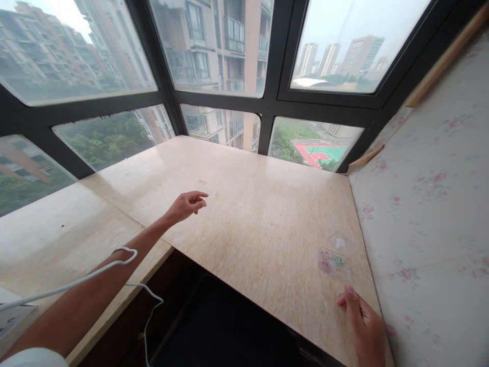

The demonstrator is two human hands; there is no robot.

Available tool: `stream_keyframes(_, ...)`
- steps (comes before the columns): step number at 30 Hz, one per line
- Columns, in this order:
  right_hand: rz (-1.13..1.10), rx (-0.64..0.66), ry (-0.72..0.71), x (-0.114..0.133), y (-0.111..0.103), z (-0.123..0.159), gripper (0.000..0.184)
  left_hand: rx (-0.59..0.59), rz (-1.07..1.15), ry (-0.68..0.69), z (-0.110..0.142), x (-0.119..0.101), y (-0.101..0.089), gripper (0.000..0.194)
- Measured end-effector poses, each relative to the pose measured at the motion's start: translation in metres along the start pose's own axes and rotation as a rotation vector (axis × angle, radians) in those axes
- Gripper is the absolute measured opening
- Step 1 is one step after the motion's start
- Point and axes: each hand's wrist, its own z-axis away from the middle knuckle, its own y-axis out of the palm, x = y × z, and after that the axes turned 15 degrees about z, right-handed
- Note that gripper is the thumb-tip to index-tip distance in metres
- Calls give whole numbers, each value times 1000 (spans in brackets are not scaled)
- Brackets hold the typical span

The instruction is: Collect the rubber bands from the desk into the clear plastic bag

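My left hand [187,205] reaches over the stone-patterned sill top, fingers spread and holding nothing. Just beyond its fingertips lies a small thin ring [217,194], and a pair of similar rings [202,182] rests farther back, close together. At the lower right, my right hand [362,321] is curled with the thumb against the fingers; whatever the fingers may hold is hidden. Ahead of that hand sits a small clear plastic case [321,266] with its lid [346,239] raised or laid back. Pink and green loops [336,259] show in the case's compartments.
Dark-framed windows [225,112] border the sill top [260,214] at the back and left. A flowered wall [428,224] stands on the right. A white cable [76,280] crosses my left forearm. A dark recess [214,316] lies below the front edge.
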Motion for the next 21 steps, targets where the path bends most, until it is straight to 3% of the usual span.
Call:
stream_keyframes(5,-38,-13,-22,3,1,0,54,126,79,-19,-3,-12,48,29)
stream_keyframes(11,-88,-32,-47,6,3,1,51,334,225,-20,-2,-34,133,23)
stream_keyframes(17,-172,-52,-32,10,2,0,50,542,236,124,14,-59,224,26)
stream_keyframes(21,-201,-45,-28,12,1,1,48,608,204,298,20,-70,283,19)
